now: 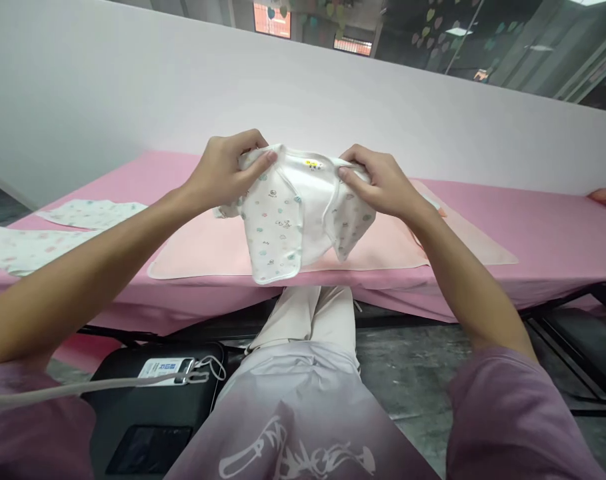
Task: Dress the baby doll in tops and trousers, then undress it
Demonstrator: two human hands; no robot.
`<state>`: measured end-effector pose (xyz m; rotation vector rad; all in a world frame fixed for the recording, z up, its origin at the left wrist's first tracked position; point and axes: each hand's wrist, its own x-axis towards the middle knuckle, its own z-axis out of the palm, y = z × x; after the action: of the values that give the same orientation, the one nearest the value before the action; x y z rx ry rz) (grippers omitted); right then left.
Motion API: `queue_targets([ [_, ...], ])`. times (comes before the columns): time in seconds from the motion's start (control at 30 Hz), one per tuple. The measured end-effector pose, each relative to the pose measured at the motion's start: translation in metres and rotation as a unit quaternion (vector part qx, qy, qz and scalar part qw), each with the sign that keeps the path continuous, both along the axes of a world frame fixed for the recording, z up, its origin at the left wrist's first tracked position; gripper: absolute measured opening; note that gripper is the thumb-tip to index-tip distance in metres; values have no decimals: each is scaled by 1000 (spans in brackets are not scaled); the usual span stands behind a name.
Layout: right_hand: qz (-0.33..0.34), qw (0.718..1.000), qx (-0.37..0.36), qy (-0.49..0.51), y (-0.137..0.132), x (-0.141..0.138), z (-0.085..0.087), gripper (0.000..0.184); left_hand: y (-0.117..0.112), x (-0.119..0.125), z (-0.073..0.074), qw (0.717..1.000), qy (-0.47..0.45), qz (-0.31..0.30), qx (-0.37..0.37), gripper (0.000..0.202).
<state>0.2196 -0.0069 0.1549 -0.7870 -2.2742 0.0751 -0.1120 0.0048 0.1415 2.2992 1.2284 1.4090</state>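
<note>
Between my two hands hangs a small white baby shirt (275, 230) with little animal and cloud prints, its front open and the plain inside showing. A yellow mark sits inside its collar. My left hand (235, 163) pinches one shoulder, thumb in front and fingers behind. At the other shoulder my right hand (375, 177) grips the cloth the same way. The shirt is held up over a peach mat (203, 250) on the table's pink cloth (483, 213), and its lower corners hang near the table's front edge.
Printed baby pants (97, 213) lie at the left, partly behind my forearm. An orange and white item (605, 197) is at the far right. Beside my legs a black seat (197, 360) holds an ID badge (160, 370) and a phone (150, 450). A white wall (283, 100) stands behind.
</note>
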Motion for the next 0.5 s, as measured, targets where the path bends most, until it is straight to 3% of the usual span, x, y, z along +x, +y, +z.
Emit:
queue_targets([
  [0.17,-5,999,21,30,5,7,5,55,11,8,1,999,-10,-13,33,58],
  [0.33,-48,981,94,165,22,-5,21,51,28,21,14,996,-40,2,84,65],
  [0.5,-74,973,91,200,38,-10,24,62,44,25,22,994,-14,11,108,74],
])
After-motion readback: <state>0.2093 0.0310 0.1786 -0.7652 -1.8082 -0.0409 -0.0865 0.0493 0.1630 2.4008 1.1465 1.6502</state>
